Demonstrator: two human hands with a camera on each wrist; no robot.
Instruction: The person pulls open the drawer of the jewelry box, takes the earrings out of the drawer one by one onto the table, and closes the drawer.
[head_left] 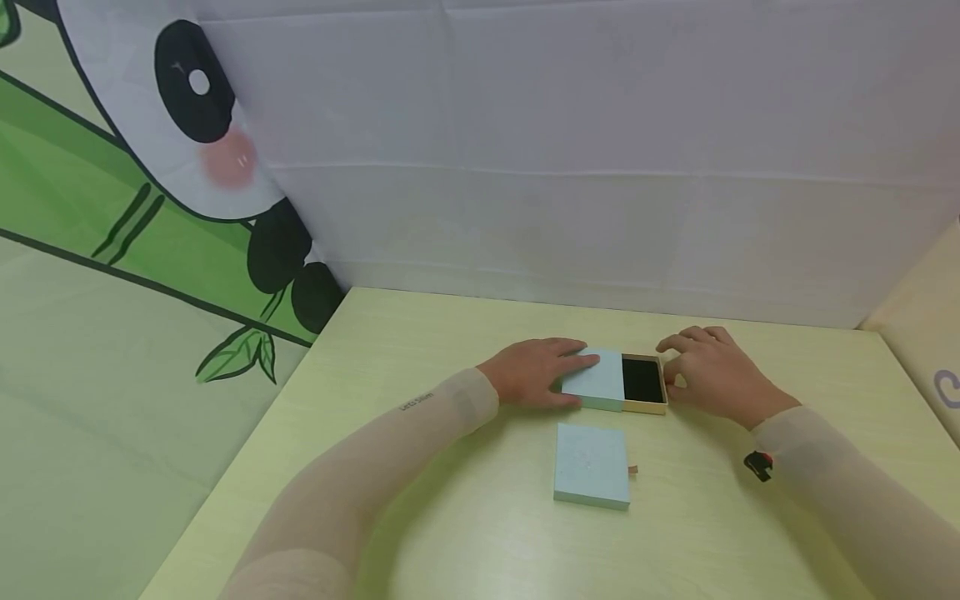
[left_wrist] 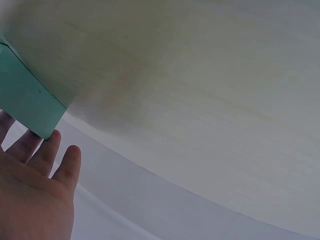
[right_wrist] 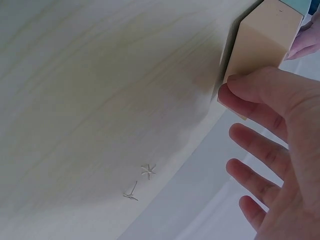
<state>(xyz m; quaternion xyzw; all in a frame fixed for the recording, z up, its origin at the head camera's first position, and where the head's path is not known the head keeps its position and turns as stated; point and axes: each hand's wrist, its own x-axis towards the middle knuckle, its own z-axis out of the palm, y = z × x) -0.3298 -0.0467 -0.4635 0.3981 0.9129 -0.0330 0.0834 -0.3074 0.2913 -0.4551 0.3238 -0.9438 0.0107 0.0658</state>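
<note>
A light blue slide-out box [head_left: 594,380] lies near the back of the table. Its tan drawer [head_left: 645,407] sticks out to the right and shows a black inside [head_left: 642,380]. My left hand [head_left: 531,372] holds the blue sleeve from the left, fingers across its top and far side, thumb along the near side. At the drawer's right end is my right hand [head_left: 708,375]. Its thumb and forefinger pinch there in the right wrist view, against the tan drawer wall [right_wrist: 257,45]; whatever lies between the tips is hidden. Its other fingers stand spread.
A second light blue box [head_left: 591,465], closed, lies nearer me with a small brown tab [head_left: 633,470] on its right side. Two small star-like bits [right_wrist: 148,171] show on the table in the right wrist view. A pale cloth wall [head_left: 570,242] rises behind the table.
</note>
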